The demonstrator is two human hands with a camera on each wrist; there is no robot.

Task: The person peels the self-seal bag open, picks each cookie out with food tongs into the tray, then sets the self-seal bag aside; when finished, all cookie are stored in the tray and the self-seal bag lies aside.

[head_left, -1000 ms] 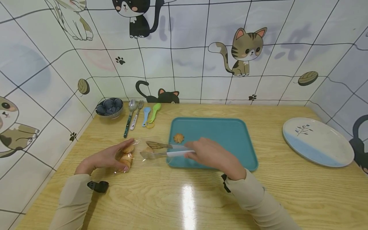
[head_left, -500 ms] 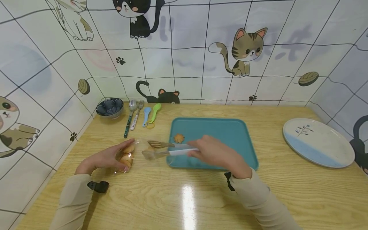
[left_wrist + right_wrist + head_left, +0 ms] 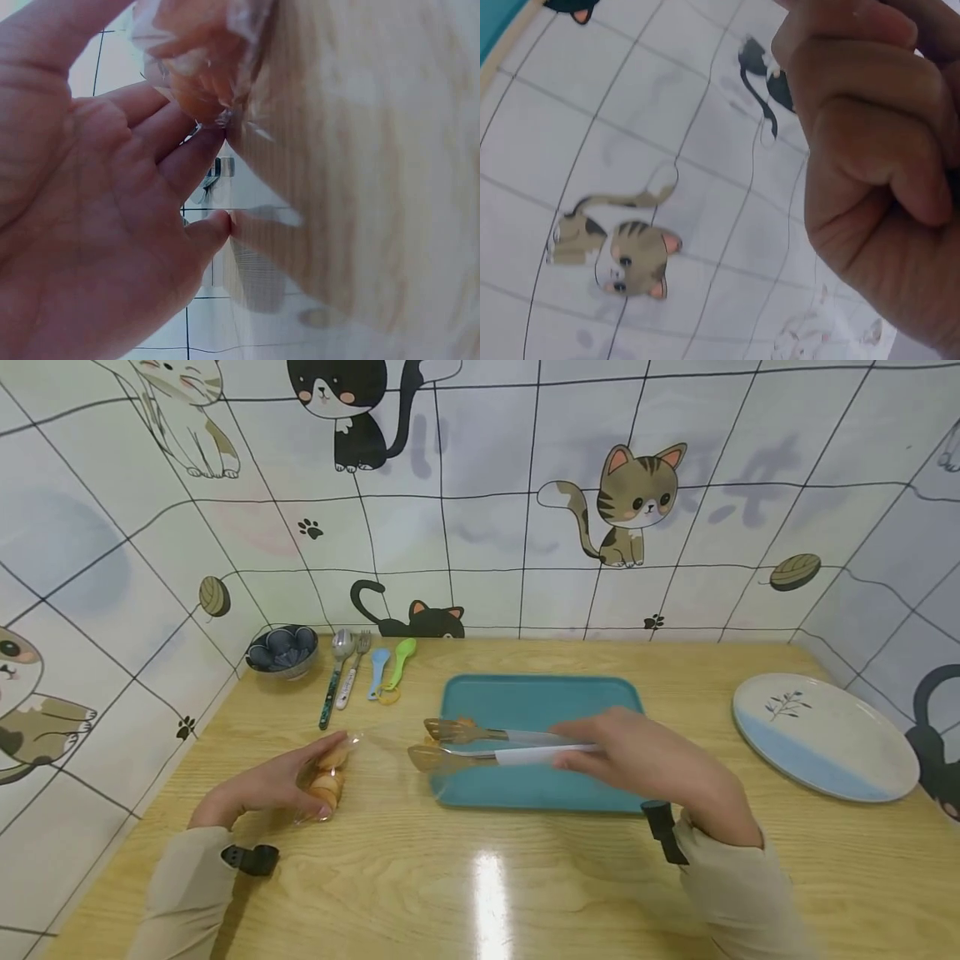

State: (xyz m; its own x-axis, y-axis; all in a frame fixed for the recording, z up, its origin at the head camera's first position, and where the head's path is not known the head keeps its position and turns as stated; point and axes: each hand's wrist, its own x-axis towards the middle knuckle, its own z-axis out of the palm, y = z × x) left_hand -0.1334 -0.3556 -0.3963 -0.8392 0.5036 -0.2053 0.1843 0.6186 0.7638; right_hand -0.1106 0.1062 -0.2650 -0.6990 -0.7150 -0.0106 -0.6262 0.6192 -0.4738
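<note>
At the far left stands one dark bowl [image 3: 283, 648], and beside it lie four utensils [image 3: 365, 672] in a row. The left hand [image 3: 262, 785] curls around one clear bag of pastries [image 3: 327, 774] on the table [image 3: 480, 877]; their count is blurred by the plastic. One teal tray [image 3: 540, 777] lies centre. The right hand [image 3: 660, 768] grips one pair of tongs [image 3: 480, 745], whose tips hide one cookie [image 3: 467, 724]. One plate [image 3: 825, 735] sits rightmost.
</note>
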